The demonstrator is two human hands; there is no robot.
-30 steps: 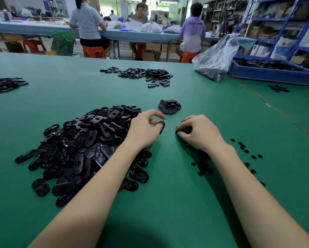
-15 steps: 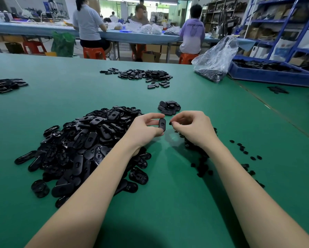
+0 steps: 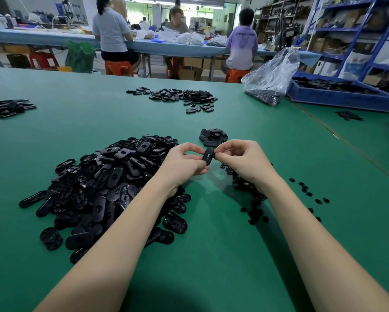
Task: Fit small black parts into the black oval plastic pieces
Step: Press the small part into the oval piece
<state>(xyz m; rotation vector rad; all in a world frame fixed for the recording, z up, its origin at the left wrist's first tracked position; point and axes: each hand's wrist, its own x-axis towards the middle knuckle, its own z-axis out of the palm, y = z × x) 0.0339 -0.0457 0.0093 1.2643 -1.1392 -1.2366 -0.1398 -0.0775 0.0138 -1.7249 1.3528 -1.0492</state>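
Left hand [image 3: 184,164] is pinching one oval piece [image 3: 208,156] by its edges, holding it up off the green table [image 3: 222,255] with the slot face turned toward the right hand [image 3: 243,159], probably so the hole stays exposed; right hand is pinching at the slot with curled fingertips, presumably pressing a small part in (the part itself is hidden). Oval piece is glossy black, flat, rounded ends, with a pale slot at centre; unfilled pile [image 3: 103,183] is lying left, loose small parts [image 3: 252,199] under the right wrist.
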